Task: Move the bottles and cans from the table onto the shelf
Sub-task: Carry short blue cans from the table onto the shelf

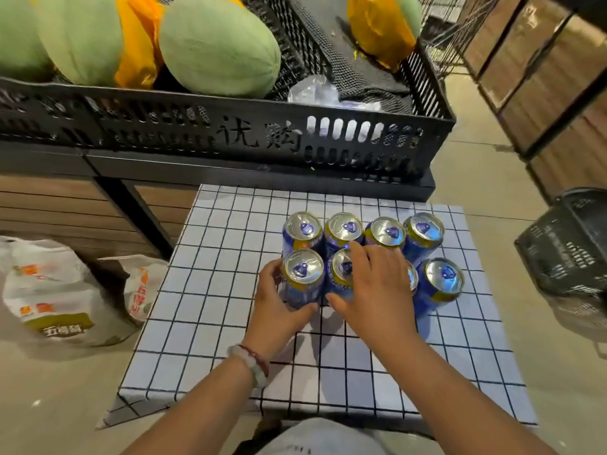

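Gripping the near-left can (303, 277) in the left hand (279, 310), while the right hand (377, 287) closes over its neighbour (341, 274), suits rigid, smooth, probably full and heavy cans: take them round the sidewalls.

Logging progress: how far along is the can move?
Done: nothing visibly; all eight cans stand on the checked table. In hand: left hand grips the front-left can; right hand wraps the one beside it. Left: every can still needs shelving.
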